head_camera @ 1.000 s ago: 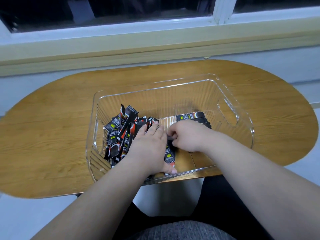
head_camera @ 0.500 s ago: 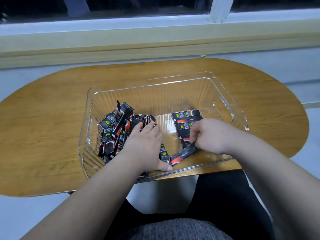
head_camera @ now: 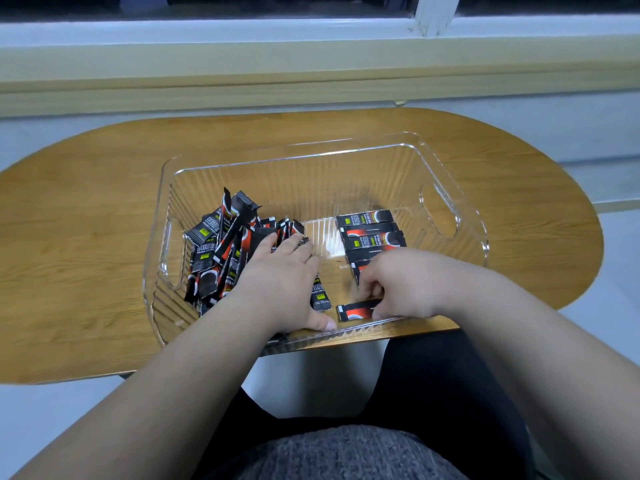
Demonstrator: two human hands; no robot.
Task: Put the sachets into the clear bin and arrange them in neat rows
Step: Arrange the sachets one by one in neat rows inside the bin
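right hand (head_camera: 398, 289) pinches a sachet (head_camera: 356, 311) that could land askew beside the row (head_camera: 372, 233), while the flat left hand (head_camera: 280, 282) pins the pile (head_camera: 211, 258).

Right hand (head_camera: 403, 285) pinching sachet (head_camera: 356, 311), clear bin (head_camera: 311, 181)

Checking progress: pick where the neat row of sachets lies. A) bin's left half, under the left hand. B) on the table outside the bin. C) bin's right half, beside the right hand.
C: the row of sachets lies flat in the right half of the clear bin, beside the right hand.
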